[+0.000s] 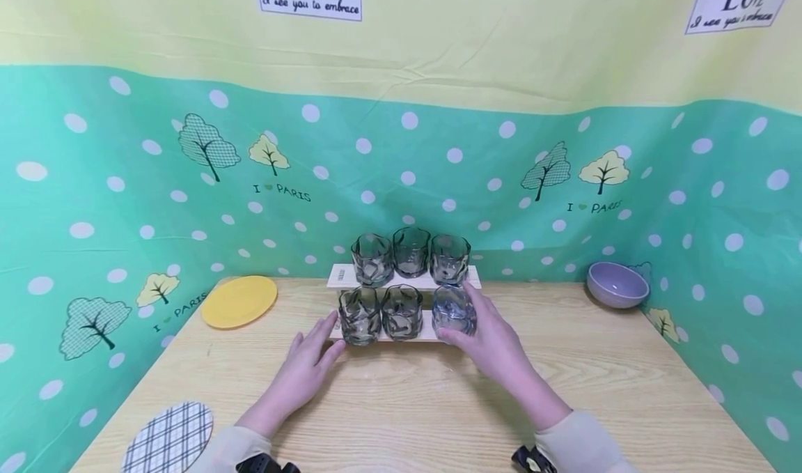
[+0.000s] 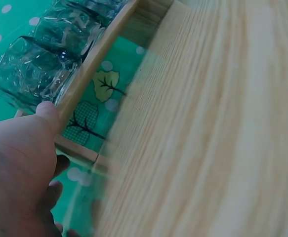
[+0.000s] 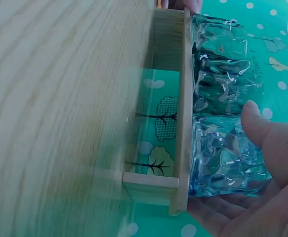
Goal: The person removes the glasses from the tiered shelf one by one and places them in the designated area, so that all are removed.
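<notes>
A two-step wooden rack (image 1: 341, 275) stands at the back middle of the table with three clear glasses on each step. My right hand (image 1: 476, 328) grips the right front glass (image 1: 452, 308). In the right wrist view the thumb lies on top of that glass (image 3: 223, 158) and the fingers (image 3: 223, 217) curl under it, with the rack's edge (image 3: 184, 98) beside it. My left hand (image 1: 321, 344) reaches with straight fingers to the left end of the lower step, by the left front glass (image 1: 360, 314). In the left wrist view its thumb (image 2: 47, 111) touches the rack's edge (image 2: 94, 64).
A yellow plate (image 1: 239, 301) lies at the back left and a purple bowl (image 1: 617, 284) at the back right. A plaid mat (image 1: 168, 437) sits at the front left corner. Green dotted cloth walls enclose the wooden table (image 1: 438, 403) on three sides.
</notes>
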A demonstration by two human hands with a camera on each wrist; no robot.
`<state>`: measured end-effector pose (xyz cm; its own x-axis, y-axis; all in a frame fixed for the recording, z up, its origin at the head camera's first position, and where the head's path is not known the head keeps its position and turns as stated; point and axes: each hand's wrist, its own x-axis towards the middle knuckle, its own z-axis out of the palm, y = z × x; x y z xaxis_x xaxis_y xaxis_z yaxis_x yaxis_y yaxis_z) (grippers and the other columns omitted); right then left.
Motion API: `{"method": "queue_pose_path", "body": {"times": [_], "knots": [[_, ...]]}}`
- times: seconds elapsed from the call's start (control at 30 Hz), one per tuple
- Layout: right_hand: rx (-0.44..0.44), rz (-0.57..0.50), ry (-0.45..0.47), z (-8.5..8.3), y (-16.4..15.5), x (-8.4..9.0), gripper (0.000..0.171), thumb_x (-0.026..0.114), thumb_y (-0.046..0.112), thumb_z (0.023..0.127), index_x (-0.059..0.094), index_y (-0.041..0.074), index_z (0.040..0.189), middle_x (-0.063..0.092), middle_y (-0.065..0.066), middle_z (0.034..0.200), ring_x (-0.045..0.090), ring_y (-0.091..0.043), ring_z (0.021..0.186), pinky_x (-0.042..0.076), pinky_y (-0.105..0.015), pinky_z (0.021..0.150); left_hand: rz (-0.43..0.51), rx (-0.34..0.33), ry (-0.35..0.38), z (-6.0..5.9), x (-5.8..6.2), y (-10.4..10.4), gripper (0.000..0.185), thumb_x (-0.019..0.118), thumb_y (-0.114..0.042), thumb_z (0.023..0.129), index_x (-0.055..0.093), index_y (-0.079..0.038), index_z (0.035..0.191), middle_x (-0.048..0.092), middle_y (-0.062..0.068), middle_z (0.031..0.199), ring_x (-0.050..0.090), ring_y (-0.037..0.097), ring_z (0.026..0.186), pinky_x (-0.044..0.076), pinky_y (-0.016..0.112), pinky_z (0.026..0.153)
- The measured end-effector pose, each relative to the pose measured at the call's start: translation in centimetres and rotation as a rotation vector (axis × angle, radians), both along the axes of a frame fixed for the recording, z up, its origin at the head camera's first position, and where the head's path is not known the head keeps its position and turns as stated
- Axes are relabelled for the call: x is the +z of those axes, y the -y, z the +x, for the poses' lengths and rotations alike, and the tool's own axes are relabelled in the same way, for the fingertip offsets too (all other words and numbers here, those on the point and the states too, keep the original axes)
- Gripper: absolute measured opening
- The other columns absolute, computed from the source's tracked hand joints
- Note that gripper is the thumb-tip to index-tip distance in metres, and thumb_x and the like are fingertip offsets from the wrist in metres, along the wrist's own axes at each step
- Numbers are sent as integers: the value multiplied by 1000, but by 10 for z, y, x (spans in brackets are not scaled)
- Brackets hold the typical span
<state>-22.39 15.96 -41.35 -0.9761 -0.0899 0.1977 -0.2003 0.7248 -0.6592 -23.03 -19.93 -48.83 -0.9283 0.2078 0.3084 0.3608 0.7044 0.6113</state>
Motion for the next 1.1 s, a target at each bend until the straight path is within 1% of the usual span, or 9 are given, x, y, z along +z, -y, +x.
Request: {"method": "queue_pose_path", "body": {"times": [0.13,0.2,0.33,0.47,0.67,0.83,0.9,1.03,1.1], "knots": [[-21,-27,-3,-2,1,-3,108,87,49,95,25,18,177,36,-21,175,53,-54,144,42,-75,117,30,-11,-10,-1,-3,-1,64,56,-32,118,36,-1,171,42,22,170,34,48,159,8,75,130],[-29,-37,-13,-3,1,-5,106,88,48,95,27,19,176,40,-20,173,56,-53,142,44,-75,116,36,-11,-17,-1,-3,-1,63,55,-30,118,36,-2,171,45,22,169,35,48,159,8,75,130],[-41,-46,-49,-5,1,-7,102,90,45,93,33,17,173,52,-20,165,61,-50,136,48,-74,112,41,-5,-35,-3,-4,-1,60,55,-27,118,38,-3,171,47,21,167,37,48,158,9,75,130],[-61,-50,-60,-7,2,-7,101,93,44,90,38,15,171,58,-19,158,63,-48,133,51,-73,109,38,1,-45,-3,-5,-1,59,55,-26,118,39,-3,170,46,20,169,39,47,157,10,76,130],[-86,-71,-24,-7,2,-4,102,97,44,85,43,16,167,66,-19,148,69,-44,125,57,-68,104,40,7,-35,-3,-6,0,59,55,-25,118,38,-3,171,45,20,169,38,47,158,10,75,130],[-74,-95,14,-5,-3,2,96,98,44,84,48,18,162,71,-13,139,71,-38,119,62,-63,96,42,11,-37,-2,-6,0,58,54,-24,118,39,-3,170,46,21,169,39,46,158,10,75,130],[-65,-103,32,-5,-6,6,93,98,45,84,50,18,160,71,-11,136,72,-35,114,63,-59,93,44,11,-39,-2,-6,0,58,54,-23,118,39,-3,170,46,20,168,39,46,157,10,76,130],[-40,-111,55,-5,-16,14,90,98,44,83,52,18,155,71,-11,136,72,-33,113,64,-57,93,42,11,-38,-2,-5,-1,58,54,-23,118,39,-3,170,46,20,168,39,47,157,10,75,130],[-26,-111,66,-5,-22,18,90,99,44,83,52,17,155,70,-12,137,72,-34,114,63,-60,96,39,11,-36,-2,-5,-1,58,55,-23,118,39,-3,170,46,20,168,40,47,157,11,75,130]]}}
